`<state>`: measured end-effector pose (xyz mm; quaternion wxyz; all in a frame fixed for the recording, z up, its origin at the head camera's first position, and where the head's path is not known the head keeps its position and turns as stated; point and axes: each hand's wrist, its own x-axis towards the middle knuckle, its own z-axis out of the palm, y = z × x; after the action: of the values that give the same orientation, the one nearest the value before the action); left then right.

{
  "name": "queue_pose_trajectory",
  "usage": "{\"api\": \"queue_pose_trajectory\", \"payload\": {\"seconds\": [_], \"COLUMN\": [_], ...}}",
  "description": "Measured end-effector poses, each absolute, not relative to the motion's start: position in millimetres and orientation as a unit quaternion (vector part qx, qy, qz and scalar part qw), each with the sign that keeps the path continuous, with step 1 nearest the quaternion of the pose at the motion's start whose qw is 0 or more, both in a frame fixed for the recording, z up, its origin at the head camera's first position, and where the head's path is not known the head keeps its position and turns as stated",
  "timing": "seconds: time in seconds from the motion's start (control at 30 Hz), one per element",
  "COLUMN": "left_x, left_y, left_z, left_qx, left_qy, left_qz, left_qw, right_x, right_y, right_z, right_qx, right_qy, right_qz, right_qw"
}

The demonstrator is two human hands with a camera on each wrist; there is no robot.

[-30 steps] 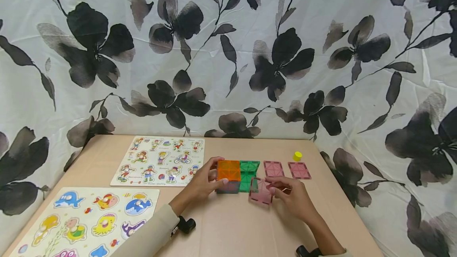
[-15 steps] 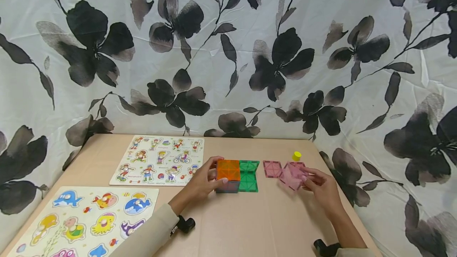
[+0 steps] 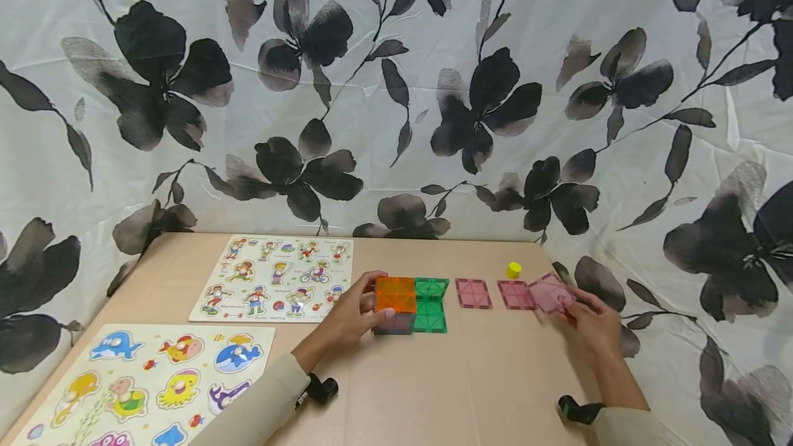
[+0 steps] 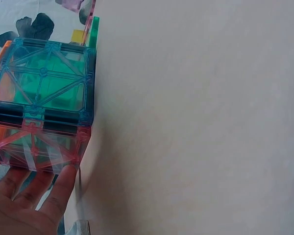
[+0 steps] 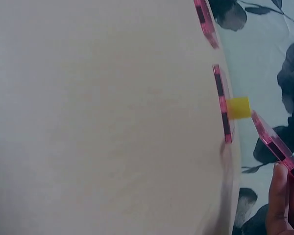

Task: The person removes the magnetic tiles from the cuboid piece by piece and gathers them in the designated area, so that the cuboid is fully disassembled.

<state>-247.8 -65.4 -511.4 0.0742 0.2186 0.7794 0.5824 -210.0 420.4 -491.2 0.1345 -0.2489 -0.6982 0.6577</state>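
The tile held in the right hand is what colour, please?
Translucent pink; the held tile shows best in the head view.

Place: play table, room type unclear
Floral cloth: beyond left hand, right hand
Picture boards: left of left hand
Colored tiles: within both grips

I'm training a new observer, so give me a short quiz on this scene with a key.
1. The right hand holds: A) a solid blue ball; B) a translucent pink square plastic tile; C) a white paper cup.
2. True or false: the left hand grips the translucent, orange-topped plastic cube.
3. How many loose pink tiles, not held, lie on the beige table?

Key: 1 B; 2 true; 3 two.
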Motion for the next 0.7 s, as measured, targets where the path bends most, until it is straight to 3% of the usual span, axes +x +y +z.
{"api": "queue_pose_trajectory", "payload": {"seconds": [0.7], "left_x": [-247.8], "left_y": [-66.2], "left_z": [-510.7], "left_qx": [0.217], "left_qy": [0.778], "left_qz": [0.584], "left_qw": [0.080], "right_x": [-234.4], "right_y": [439.2], "right_z": [-513.8], "right_qx": [-0.320], "right_qy": [-0.661], "right_qz": [0.667], "right_qw": [0.127]}}
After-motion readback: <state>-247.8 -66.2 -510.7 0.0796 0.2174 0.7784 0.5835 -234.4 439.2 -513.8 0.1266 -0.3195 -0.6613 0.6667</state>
